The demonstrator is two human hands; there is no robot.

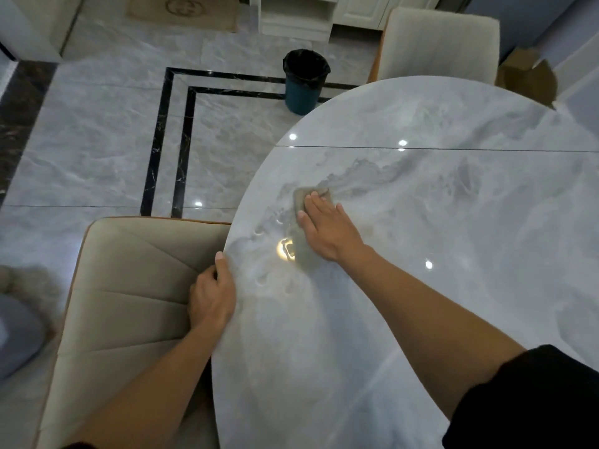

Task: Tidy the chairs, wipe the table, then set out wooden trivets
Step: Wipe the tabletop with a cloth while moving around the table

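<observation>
Two hands: both bare, both working at the left part of a round marble-patterned surface (453, 205).
Right hand (327, 228): flat, fingers straight and close together, palm pressing down on a grey cloth (306, 257); it curls round nothing.
Cloth: spread flat on the surface, showing beyond the fingertips and along the thumb side of the palm, with a bright lamp reflection just beside it.
Left hand (212, 298): clasps the rim of the surface, thumb lying on top, the fingers folded over the edge and mostly hidden.
Sleeve (534, 400): black, on the right upper arm at the lower right corner.
Surface: glossy grey-white, with a thin seam running across it beyond the cloth.
Near chair (129, 286): beige padded, orange piping, pushed up against the rim, just beside the left hand.
Far chair (440, 43): pale upholstery, standing at the far rim.
Waste bin (306, 82): dark teal with a black liner, on the floor (97, 140) near the far-left rim, between the two chairs.
Cardboard box (526, 77): open, on the floor to the right of the far chair.
Floor: polished grey marble tiles with a double black border line.
Farther off: a beige mat (183, 11) and a white cabinet (295, 14) along the top edge.
</observation>
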